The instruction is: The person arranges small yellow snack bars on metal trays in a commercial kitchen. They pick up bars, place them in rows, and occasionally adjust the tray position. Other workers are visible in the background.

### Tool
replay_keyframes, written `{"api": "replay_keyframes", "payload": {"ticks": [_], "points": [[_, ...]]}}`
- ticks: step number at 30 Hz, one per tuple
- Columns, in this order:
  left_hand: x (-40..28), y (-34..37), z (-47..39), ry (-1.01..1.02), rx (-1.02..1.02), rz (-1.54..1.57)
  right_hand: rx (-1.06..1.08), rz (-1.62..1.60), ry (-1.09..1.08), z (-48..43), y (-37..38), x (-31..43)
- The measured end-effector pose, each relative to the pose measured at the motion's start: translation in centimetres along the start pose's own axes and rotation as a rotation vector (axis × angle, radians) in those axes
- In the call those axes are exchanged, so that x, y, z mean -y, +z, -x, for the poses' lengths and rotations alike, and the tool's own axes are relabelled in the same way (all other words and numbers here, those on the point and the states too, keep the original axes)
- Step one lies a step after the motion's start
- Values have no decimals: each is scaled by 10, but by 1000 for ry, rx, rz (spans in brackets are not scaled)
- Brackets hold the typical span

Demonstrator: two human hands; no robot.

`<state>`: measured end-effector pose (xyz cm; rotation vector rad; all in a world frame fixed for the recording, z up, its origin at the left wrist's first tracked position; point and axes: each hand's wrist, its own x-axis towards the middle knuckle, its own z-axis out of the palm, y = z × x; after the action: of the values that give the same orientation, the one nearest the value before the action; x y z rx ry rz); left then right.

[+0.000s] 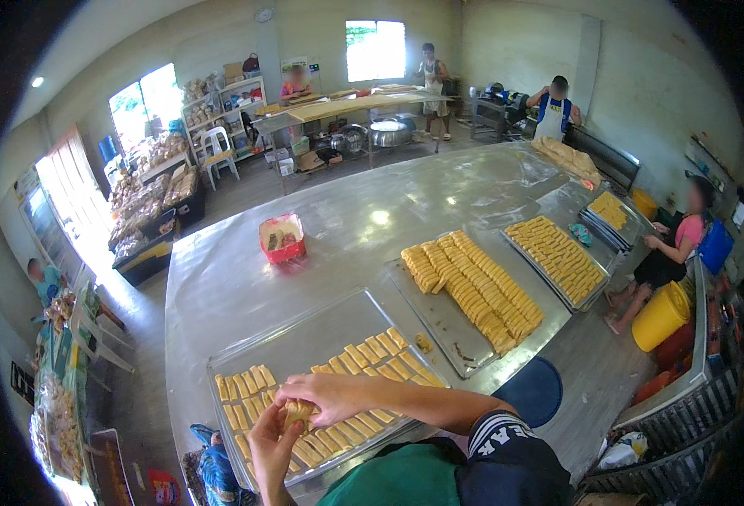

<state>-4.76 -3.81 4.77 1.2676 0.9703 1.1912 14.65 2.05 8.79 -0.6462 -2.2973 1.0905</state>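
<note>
Over a metal baking tray [302, 326] at the near edge of the table, my left hand [270, 439] and my right hand [331, 398] come together around a small bunch of dough pieces [297, 412]. Both hands' fingers press on it from either side. Rows of pale yellow dough strips [353, 360] lie on that tray, below and to the right of my hands. Just right of it, a second tray [410, 316] bears long, tightly packed rows of dough pieces [473, 284]. A small lump of dough [423, 343] lies between the two trays.
A red container [282, 238] stands on the metal table [233, 278]. Farther right are another filled tray [555, 259], stacked trays [612, 212] and a large dough mass [564, 158]. A person in pink [688, 234] is at the right; others are farther back. A blue round lid [533, 392] is below the table edge.
</note>
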Motion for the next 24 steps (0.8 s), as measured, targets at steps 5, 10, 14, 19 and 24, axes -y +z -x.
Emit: {"api": "replay_keyframes", "payload": {"ticks": [5,10,14,19,24], "points": [[-8,18,-2,-43,-68,120,-182,-255,30,14,-9,-3],[2,43,-5,-9,-197,231,-171,-476,113,26,-11,-18],[7,65,-7,69,-266,217,-210,-467,168,39,-18,-19],[14,85,-15,62,-251,204,-345,-327,163,58,-28,-13],[12,98,-22,35,-200,163,-383,-322,202,69,-36,-18]]}}
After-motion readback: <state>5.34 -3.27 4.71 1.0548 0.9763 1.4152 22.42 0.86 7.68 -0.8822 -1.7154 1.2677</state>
